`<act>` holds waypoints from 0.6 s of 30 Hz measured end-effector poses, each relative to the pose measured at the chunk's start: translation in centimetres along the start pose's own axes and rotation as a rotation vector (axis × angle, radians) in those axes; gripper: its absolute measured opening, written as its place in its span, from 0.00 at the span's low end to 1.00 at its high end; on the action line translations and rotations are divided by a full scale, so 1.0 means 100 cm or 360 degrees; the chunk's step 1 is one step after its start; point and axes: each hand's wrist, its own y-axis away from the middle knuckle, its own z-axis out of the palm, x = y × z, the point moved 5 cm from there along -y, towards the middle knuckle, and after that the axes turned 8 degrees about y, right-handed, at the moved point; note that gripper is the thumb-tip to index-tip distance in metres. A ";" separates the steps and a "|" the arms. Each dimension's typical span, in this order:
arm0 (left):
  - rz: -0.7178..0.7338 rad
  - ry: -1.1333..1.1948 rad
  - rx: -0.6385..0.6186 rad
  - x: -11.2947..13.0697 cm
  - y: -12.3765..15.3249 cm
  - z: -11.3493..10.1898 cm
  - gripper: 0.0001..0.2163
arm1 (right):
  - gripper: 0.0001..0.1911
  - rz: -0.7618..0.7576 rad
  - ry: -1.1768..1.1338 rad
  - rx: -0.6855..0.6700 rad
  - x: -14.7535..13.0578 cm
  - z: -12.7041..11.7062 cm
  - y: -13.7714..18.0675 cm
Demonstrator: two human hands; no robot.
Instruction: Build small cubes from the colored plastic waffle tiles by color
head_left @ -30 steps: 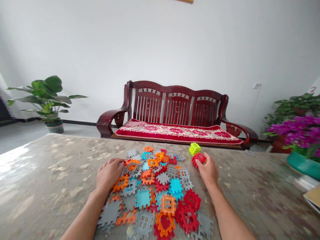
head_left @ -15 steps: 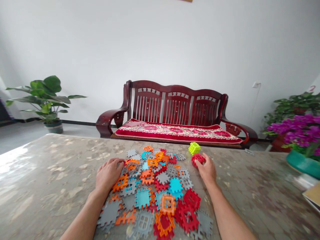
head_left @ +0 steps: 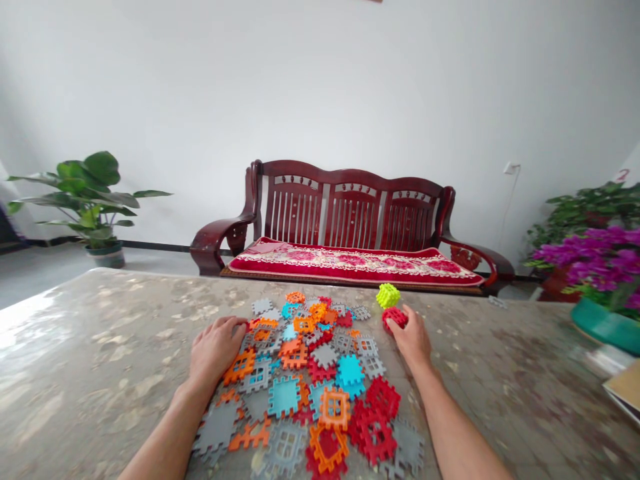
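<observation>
My right hand [head_left: 414,339] grips a red block [head_left: 395,321] put together from interlocking tiles, thumb on its near side and fingers behind it. Just beyond it a similar lime-green block [head_left: 388,295] sits on the table. My left hand [head_left: 216,348] lies on the tabletop along the left edge of a pile of tiles, fingers stretched out and holding nothing. Between my arms spreads that pile: a grey tile [head_left: 219,427], a turquoise tile [head_left: 285,396], an orange window tile [head_left: 335,409], a red tile [head_left: 377,437] and several more, overlapping.
The patterned tabletop [head_left: 120,360] reaches out to both sides. Past its far edge stands a dark wooden bench [head_left: 353,210] with a red floral cover [head_left: 355,261]. Purple flowers in a teal pot [head_left: 607,327] are at right; a potted plant [head_left: 103,200] is far left.
The view has shifted very slightly. Both hands keep their places, with the red block still in my right hand.
</observation>
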 end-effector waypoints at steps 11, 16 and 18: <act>-0.0010 -0.0002 -0.0046 0.001 0.000 0.000 0.20 | 0.31 0.0029 0.0007 -0.0103 0.003 0.005 0.000; -0.0011 0.0002 -0.0060 -0.001 -0.001 0.002 0.21 | 0.34 0.0006 0.0043 -0.0095 0.001 0.004 0.001; -0.0015 -0.0003 -0.0053 -0.001 -0.001 0.002 0.21 | 0.33 0.0008 0.0055 -0.0092 0.002 0.005 0.001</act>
